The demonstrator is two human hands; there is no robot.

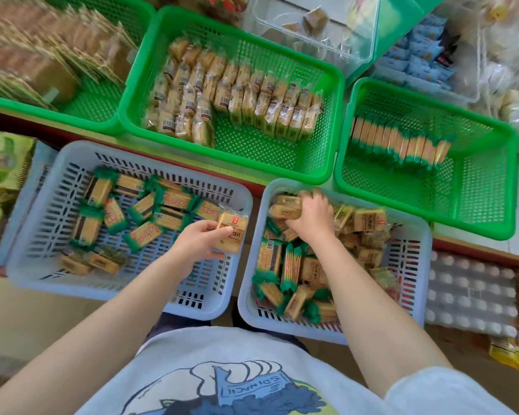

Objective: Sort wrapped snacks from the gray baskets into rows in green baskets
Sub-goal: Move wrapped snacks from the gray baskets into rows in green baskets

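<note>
Two gray baskets stand in front of me. The left gray basket point(42, 211) holds loose green-wrapped crackers. The right gray basket point(414, 265) holds a mixed pile of tan and green packs. My left hand point(197, 242) grips a stack of tan cracker packs point(231, 232) over the left basket's right edge. At the far left corner of the right basket, my right hand point(310, 218) grips several tan packs point(285, 208). Behind them, the middle green basket point(327, 151) holds rows of tan packs. The right green basket point(477, 187) holds one row of green-wrapped packs point(399, 145).
A third green basket point(96, 106) at the far left is full of flat packets. A clear plastic box point(312, 28) stands behind the middle basket. Blue-and-white packets point(414, 55) lie at the back right. Shrink-wrapped bottles point(471, 292) sit at the right, bagged goods point(0, 163) at the left.
</note>
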